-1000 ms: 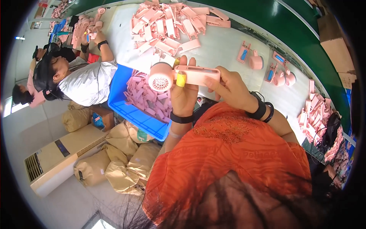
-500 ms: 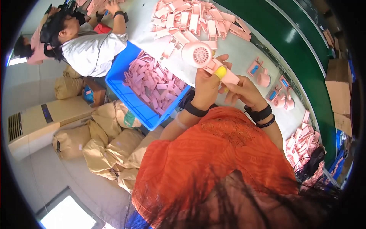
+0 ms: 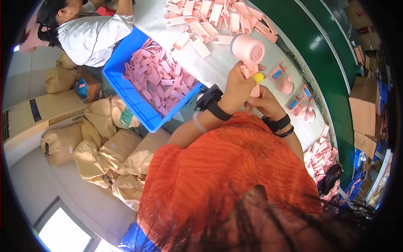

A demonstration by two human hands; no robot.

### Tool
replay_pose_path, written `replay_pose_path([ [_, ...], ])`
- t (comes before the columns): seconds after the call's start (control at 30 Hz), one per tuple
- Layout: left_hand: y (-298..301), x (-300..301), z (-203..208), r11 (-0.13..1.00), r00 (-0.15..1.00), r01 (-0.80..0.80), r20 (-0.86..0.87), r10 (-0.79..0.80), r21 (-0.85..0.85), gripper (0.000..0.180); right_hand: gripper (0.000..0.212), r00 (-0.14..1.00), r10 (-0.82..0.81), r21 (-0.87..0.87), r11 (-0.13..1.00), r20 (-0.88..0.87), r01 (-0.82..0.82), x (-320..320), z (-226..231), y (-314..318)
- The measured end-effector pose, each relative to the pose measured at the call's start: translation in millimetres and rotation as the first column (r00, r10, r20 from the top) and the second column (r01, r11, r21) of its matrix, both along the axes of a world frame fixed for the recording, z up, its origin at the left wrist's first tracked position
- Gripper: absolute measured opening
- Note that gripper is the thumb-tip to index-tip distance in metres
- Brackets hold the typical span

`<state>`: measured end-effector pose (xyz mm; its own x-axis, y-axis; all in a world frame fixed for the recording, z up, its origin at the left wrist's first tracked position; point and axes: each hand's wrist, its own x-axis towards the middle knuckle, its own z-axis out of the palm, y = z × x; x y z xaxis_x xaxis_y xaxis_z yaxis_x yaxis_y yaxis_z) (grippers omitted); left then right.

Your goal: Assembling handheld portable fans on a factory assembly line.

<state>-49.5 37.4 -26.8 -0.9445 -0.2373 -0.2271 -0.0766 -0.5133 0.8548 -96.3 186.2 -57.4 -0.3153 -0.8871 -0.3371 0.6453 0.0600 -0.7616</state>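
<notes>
A pink handheld fan (image 3: 248,49), with a drum-shaped head and a round slotted grille, is held over the table in front of me. My left hand (image 3: 238,89) is closed around its handle just below the head. A yellow cover sits on that hand's thumb, which presses on the handle. At the handle's lower end, my right hand (image 3: 268,103) is closed with its fingertips on it. Part of the handle is hidden by my fingers. Dark bands circle both wrists.
Beyond the fan lies a heap of pink plastic handle shells (image 3: 226,17). A blue crate (image 3: 147,122) full of pink parts stands left. Several fan pieces with blue inserts (image 3: 294,103) lie right. More shells (image 3: 321,153) pile at lower right. A co-worker (image 3: 90,40) sits far left.
The fan has turned more upright, its grille now facing more to the right. My right hand has closed in at the handle's lower end. The whole view has shifted somewhat.
</notes>
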Motion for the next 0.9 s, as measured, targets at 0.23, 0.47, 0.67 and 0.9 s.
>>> replay_pose_path([
  [0.23, -10, -2, 3, 0.981, 0.989, 0.137, -0.081, -0.127, 0.138, 0.037, 0.028, 0.984, -0.143, 0.114, 0.981, -0.106, 0.155, 19, 15, -4],
  [0.47, -19, -7, 12, 0.922, 0.922, 0.386, 0.027, -0.385, -0.032, 0.048, 0.030, 0.978, -0.110, -0.079, 0.989, 0.176, 0.126, 17, 9, 4],
  [0.67, -10, -8, 4, 0.914, 0.907, 0.406, -0.136, -0.399, 0.022, 0.066, 0.033, 0.973, -0.055, -0.270, 0.956, 0.223, 0.115, 15, 6, 9],
  [0.9, -5, -11, 0, 0.939, 0.925, 0.343, -0.175, -0.337, 0.010, 0.063, 0.036, 0.952, -0.058, -0.312, 0.938, 0.299, 0.155, 15, 10, 6],
])
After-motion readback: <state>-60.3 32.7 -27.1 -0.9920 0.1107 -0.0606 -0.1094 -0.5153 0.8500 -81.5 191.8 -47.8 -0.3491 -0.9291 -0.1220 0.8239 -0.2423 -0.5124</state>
